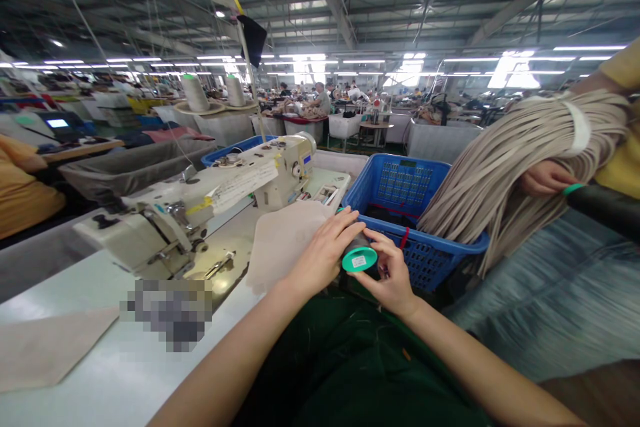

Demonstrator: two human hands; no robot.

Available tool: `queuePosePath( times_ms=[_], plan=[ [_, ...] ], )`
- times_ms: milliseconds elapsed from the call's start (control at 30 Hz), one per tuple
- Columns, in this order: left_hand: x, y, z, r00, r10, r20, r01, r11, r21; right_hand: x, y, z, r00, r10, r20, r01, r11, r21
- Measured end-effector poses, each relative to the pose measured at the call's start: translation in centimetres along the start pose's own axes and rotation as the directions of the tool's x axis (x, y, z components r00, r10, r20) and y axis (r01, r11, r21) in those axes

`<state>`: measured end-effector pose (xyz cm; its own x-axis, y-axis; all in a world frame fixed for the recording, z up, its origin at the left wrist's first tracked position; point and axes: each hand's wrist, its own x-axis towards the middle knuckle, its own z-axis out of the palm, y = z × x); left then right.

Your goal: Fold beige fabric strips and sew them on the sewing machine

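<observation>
A thread spool (359, 259) with dark thread and a green end bearing a white label is held between my two hands, above my lap. My left hand (327, 247) lies over its left and top side, fingers closed around it. From the right, my right hand (393, 270) grips it with thumb and fingers near the green end. Just left of the spool, a beige fabric piece (287, 240) lies on the sewing machine table (115, 373). The sewing machine (220, 200) stands beyond my left forearm.
A blue plastic basket (435, 250) with dark contents stands beyond my hands. At the right, a co-worker's hand (547, 178) is by a dark green-ended spool (603, 207) and a bundle of beige strips (515, 153). Another beige piece (50, 347) lies at the table's left. Thread cones (195, 93) stand behind.
</observation>
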<state>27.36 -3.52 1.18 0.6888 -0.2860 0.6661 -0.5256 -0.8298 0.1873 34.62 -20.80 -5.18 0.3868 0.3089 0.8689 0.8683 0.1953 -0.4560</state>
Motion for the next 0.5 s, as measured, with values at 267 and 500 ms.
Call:
queuePosePath(
  times_ms=[267,500],
  plan=[
    [0.05,-0.04,0.03,1.0,-0.001,0.003,0.001,1.0,-0.005,0.08,-0.04,-0.01,1.0,0.002,0.004,-0.001,1.0,-0.027],
    [-0.06,-0.09,0.07,1.0,0.003,0.006,-0.003,1.0,0.001,0.07,-0.02,0.01,1.0,0.004,0.006,-0.003,1.0,-0.015]
  ],
)
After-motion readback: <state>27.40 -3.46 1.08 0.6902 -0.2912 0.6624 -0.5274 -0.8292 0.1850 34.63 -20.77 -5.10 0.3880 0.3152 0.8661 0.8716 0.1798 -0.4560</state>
